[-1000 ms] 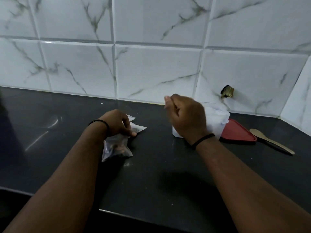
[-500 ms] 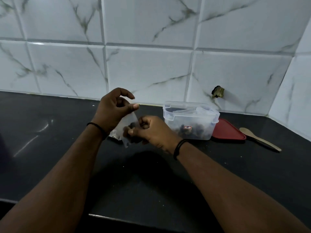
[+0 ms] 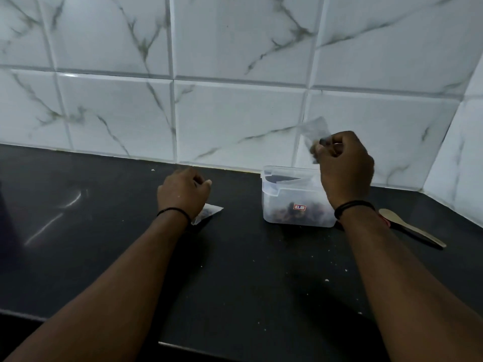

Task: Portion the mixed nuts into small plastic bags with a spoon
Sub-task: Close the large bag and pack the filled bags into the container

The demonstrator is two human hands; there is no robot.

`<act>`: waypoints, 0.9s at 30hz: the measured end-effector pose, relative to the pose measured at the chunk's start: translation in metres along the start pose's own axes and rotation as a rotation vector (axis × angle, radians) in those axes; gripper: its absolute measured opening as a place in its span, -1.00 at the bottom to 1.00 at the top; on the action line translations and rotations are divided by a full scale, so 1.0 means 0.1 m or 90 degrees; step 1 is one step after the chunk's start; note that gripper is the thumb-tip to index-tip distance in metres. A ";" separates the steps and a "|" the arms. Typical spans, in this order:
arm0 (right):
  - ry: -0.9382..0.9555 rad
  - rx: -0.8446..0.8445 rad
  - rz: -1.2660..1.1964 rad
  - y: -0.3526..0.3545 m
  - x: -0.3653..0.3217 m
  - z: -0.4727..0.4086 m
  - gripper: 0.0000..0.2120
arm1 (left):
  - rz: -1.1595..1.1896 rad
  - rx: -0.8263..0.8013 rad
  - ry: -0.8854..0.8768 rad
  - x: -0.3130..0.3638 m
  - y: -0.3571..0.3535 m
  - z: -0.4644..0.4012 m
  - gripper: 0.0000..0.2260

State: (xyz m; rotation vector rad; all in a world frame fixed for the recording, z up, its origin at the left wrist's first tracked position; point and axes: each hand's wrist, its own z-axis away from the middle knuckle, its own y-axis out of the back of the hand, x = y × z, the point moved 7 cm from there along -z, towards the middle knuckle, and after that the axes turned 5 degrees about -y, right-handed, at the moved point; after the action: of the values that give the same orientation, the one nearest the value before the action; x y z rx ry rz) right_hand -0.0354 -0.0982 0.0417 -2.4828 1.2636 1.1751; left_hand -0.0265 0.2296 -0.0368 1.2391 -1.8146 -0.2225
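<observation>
The right hand (image 3: 345,165) pinches an empty plastic bag (image 3: 313,131) above the nut container (image 3: 295,205). The left hand (image 3: 183,192), fingers curled, rests over a filled bag (image 3: 209,211) on the desk (image 3: 235,270); its grip is hidden.

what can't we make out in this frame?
- Head view, left hand: seen from the back, so whether its curled fingers grip the filled bag is hidden.
- Small bag pinched by the right hand: motion-blurred; contents unclear.
- Nut container: the right wrist hides its right side.
- Red lid: almost wholly behind the right forearm.
- Container label: too small to read.
</observation>
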 end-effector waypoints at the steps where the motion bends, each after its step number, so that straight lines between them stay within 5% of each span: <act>1: 0.022 -0.003 0.044 -0.01 0.03 0.00 -0.91 | -0.006 -0.001 -0.001 0.00 0.00 0.00 -0.84; 3: 0.052 -0.100 0.131 -0.17 0.08 0.00 -0.87 | -0.021 -0.004 0.009 -0.01 -0.01 -0.02 -0.84; 7: 0.080 -0.386 0.350 -0.60 0.19 0.23 -0.40 | -0.038 -0.021 0.024 -0.03 -0.02 -0.04 -0.85; 12: 0.025 -0.352 0.282 -0.58 0.24 0.19 -0.27 | -0.130 -0.010 0.062 -0.08 0.04 -0.04 -0.85; 14: 0.008 -0.322 0.201 -0.58 0.25 0.18 -0.29 | -0.215 -0.055 0.115 -0.15 0.04 -0.02 -0.67; 20: 0.130 -0.055 -0.093 -0.26 -0.09 0.29 -0.48 | -0.238 -0.195 0.217 -0.33 -0.06 0.06 -0.43; 23: 0.224 -0.145 -0.127 -0.46 -0.35 0.58 -0.47 | -0.195 -0.194 0.238 -0.37 -0.06 0.07 -0.38; 27: 0.277 -0.360 0.035 -0.94 -0.50 1.07 -0.49 | -0.176 -0.203 0.236 -0.38 -0.07 0.07 -0.39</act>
State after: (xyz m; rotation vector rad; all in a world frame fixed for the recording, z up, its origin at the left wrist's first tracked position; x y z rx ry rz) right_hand -0.0468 0.0395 -0.0194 -3.2804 1.2182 1.1718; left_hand -0.0241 0.2550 -0.0664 1.2056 -1.2365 -0.3932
